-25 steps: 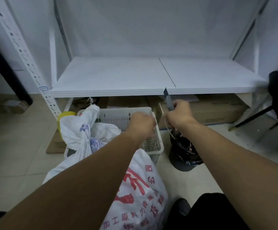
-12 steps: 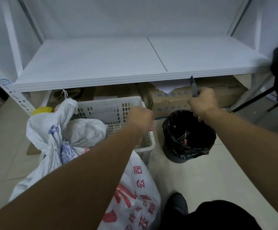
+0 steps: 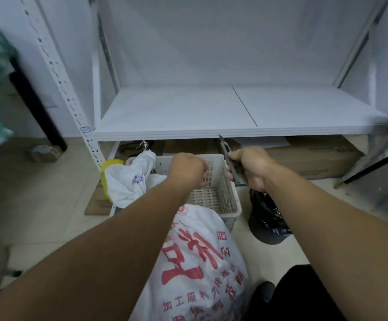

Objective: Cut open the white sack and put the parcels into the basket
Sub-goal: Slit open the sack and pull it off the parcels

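Observation:
A white sack (image 3: 202, 258) with red print stands on the floor between my arms, its tied top (image 3: 130, 179) leaning over the left side of a white slotted basket (image 3: 225, 198). My left hand (image 3: 188, 169) hovers over the basket as a curled fist; whether it holds anything is hidden. My right hand (image 3: 252, 166) grips a utility knife (image 3: 228, 158), blade pointing up, at the basket's right rim. No parcels are visible.
A black-lined bin (image 3: 268, 218) stands right of the basket. A white shelf (image 3: 211, 112) juts out just above, with cardboard boxes (image 3: 311, 158) under it. A yellow object (image 3: 109, 167) lies left of the sack; black chair legs (image 3: 371, 167) are at the right.
My right hand with the knife has moved left from above the bin to the basket's right rim. The view has tilted up and shifted. My left hand stays over the basket.

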